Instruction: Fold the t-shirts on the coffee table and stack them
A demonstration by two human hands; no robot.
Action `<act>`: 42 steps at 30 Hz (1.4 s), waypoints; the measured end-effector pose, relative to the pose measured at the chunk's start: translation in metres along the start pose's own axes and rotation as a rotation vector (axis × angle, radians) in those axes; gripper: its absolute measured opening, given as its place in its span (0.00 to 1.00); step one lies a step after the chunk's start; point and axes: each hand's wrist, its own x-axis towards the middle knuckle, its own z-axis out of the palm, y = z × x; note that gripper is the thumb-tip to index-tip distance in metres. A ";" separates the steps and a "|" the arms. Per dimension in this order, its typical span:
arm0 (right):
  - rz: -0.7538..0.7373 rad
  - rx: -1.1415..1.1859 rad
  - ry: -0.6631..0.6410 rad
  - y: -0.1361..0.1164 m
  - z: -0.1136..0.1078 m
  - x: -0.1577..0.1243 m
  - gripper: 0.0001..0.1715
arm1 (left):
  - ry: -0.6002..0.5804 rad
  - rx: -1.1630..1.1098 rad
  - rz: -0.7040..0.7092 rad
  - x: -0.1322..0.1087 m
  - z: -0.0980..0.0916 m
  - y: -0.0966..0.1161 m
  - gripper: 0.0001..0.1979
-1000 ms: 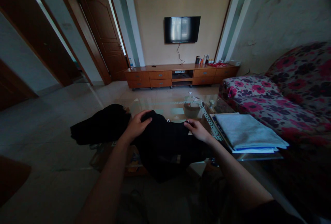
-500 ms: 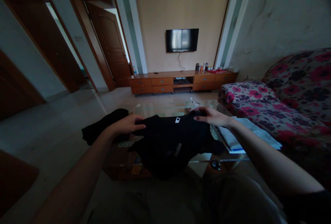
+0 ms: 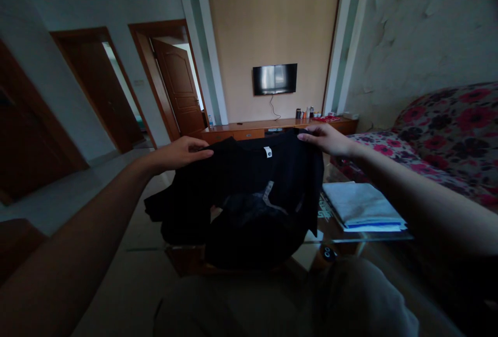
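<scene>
Here in the head view, the black shirt (image 3: 249,171) hangs spread over the glass bench (image 3: 335,227), left grip (image 3: 182,151) and right grip (image 3: 327,140) both clamped on its shoulders, white label (image 3: 268,152) showing, while folded pale cloth (image 3: 365,205) lies on the bench's right side!

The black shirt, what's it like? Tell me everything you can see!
The black shirt looks like soft cloth. A small white label sits at its neckline, with a pale, bent mark lower down. It's spread wide and drapes downward, with the left hand and right hand holding it near the shoulders. It's by the near edge of the glass table; I can't tell if they touch. Its lower left outline is too dark to make out.
</scene>
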 end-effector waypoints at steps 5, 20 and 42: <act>0.068 0.025 -0.055 -0.040 -0.005 0.002 0.23 | -0.104 0.053 -0.032 -0.011 -0.018 0.023 0.14; -0.052 -0.045 0.017 -0.051 -0.001 0.001 0.25 | 0.017 -0.077 0.079 -0.011 -0.002 0.007 0.11; 0.001 -0.100 -0.020 -0.061 0.009 -0.008 0.24 | -0.075 -0.014 0.117 -0.011 0.014 0.010 0.18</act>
